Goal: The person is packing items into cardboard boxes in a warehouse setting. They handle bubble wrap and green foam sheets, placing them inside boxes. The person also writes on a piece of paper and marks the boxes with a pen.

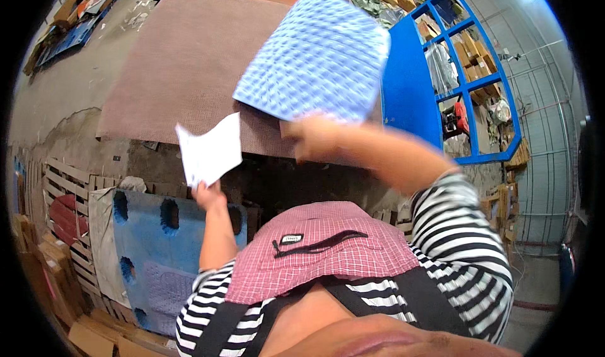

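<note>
A white sheet (215, 150), slightly curled and probably paper, is pinched at its lower end by my left hand (209, 196). My right hand (312, 138) is at the near edge of a light blue mat (318, 57) with a raised, bumpy pattern. Motion smears both the hand and the mat, so I cannot tell whether the fingers grip it. The mat slants across the right part of a table (183, 67) with a brownish-pink, cloth-like top.
Right of the table stands a blue frame (469, 86) with square openings and a solid blue panel (413, 83). Cardboard boxes (479, 57) show behind it. At the lower left are a blue perforated panel (148, 231), a purple textured mat (167, 294) and a wooden pallet (66, 174).
</note>
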Demonstrator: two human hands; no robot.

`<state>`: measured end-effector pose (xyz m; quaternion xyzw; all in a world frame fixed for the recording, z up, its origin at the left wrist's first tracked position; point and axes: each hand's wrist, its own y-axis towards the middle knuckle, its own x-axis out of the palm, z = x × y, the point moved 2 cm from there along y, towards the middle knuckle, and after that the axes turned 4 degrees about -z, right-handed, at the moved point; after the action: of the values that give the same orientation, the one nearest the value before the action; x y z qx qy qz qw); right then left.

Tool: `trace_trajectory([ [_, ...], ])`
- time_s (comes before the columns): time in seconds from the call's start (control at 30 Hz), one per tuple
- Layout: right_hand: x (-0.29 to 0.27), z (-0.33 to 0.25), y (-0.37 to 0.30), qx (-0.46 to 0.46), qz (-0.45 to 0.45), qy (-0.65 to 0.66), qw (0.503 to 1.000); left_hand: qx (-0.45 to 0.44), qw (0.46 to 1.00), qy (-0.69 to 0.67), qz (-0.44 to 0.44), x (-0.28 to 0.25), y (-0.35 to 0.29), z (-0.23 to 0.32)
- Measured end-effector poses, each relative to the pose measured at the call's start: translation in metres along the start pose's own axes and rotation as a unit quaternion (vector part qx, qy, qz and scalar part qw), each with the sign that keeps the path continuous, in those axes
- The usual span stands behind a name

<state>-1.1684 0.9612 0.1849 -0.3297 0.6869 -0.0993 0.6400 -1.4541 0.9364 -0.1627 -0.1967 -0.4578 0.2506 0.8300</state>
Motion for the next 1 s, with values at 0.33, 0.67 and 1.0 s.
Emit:
trace_trajectory([
  [0.33,0.297,0.043,-0.158,0.141,-0.174,0.312,0.923,0.034,0.988,0.145,0.035,-0.081,-0.047,0.102],
  [0.67,0.296,0.046,-0.258,0.216,0.179,0.408,0.869,-0.155,0.847,0.207,-0.464,0.227,-0.225,0.010],
  [1.0,0.379,-0.008,-0.565,0.109,0.644,0.546,0.524,-0.328,0.592,0.277,-0.682,0.267,-0.561,-0.150],
])
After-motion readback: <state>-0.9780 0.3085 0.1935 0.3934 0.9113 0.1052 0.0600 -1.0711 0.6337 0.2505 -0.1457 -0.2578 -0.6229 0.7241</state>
